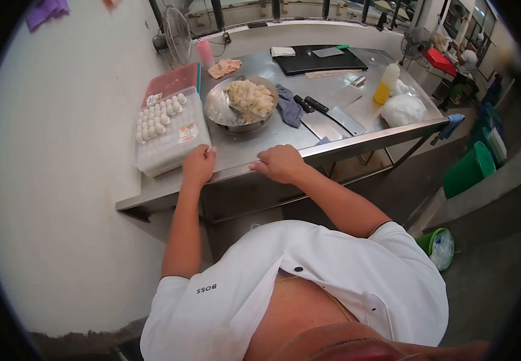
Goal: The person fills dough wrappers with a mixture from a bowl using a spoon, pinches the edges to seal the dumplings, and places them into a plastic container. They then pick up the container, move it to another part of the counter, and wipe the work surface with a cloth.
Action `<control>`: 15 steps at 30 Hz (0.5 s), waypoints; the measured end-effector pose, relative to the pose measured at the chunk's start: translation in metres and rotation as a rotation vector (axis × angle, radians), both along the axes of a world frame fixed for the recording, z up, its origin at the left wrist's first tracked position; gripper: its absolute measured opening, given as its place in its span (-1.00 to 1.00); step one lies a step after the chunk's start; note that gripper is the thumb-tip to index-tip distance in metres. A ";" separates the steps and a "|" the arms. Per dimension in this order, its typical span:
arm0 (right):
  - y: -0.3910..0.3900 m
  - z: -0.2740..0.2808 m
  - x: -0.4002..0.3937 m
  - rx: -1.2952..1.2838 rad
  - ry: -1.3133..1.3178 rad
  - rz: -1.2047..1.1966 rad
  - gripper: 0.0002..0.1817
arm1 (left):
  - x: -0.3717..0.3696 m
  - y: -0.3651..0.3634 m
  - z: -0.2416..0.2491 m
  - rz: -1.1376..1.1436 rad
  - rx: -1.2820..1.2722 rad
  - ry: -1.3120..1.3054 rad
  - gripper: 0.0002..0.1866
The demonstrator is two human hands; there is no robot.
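My left hand [199,165] is closed, thumb and fingers pressed together, at the table's front edge beside the egg-tray-like clear plastic tray. What it holds, if anything, is too small to make out. To its right, my right hand [281,163] is over the same edge, fingers curled in; its contents are hidden. Several small white rounded pieces [159,120] sit in rows on the lidded plastic tray [167,157]. Behind my hands a metal bowl [217,101] holds a pale, lumpy mixture [249,96] with a utensil in it.
On the steel table [230,144] lie a grey cloth [288,107], two cleavers [346,122], a black cutting board [302,62], a yellow squeeze bottle [385,85] and a white plastic bag [403,110]. A pink bottle [205,53] and a fan [177,35] stand at the back. Green bins [468,171] are at right.
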State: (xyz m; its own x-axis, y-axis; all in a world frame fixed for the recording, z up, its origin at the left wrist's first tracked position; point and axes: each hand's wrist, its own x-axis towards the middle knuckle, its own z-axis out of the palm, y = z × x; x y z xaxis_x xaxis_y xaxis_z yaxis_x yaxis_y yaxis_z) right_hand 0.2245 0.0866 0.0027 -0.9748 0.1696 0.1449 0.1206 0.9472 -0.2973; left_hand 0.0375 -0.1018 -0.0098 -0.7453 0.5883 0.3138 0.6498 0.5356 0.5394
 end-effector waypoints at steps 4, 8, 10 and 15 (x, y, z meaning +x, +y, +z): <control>0.007 -0.003 0.007 -0.014 0.030 0.089 -0.37 | -0.004 0.001 -0.006 0.076 -0.072 0.039 -0.59; 0.013 -0.009 0.005 0.024 0.085 0.121 -0.36 | -0.001 0.003 -0.005 0.148 -0.261 0.070 -0.54; 0.012 -0.016 0.002 0.019 0.159 0.130 -0.35 | 0.007 0.003 0.000 0.191 -0.273 0.076 -0.53; 0.010 -0.016 0.001 0.029 0.163 0.116 -0.42 | 0.014 -0.002 0.000 0.261 -0.300 0.103 -0.51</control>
State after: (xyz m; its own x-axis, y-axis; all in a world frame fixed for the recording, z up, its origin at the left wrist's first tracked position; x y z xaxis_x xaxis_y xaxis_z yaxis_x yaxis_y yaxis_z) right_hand 0.2251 0.0967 -0.0130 -0.9507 0.0513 0.3060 -0.0371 0.9604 -0.2762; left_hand 0.0516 -0.1041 -0.0094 -0.8554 0.4600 0.2380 0.5135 0.8134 0.2734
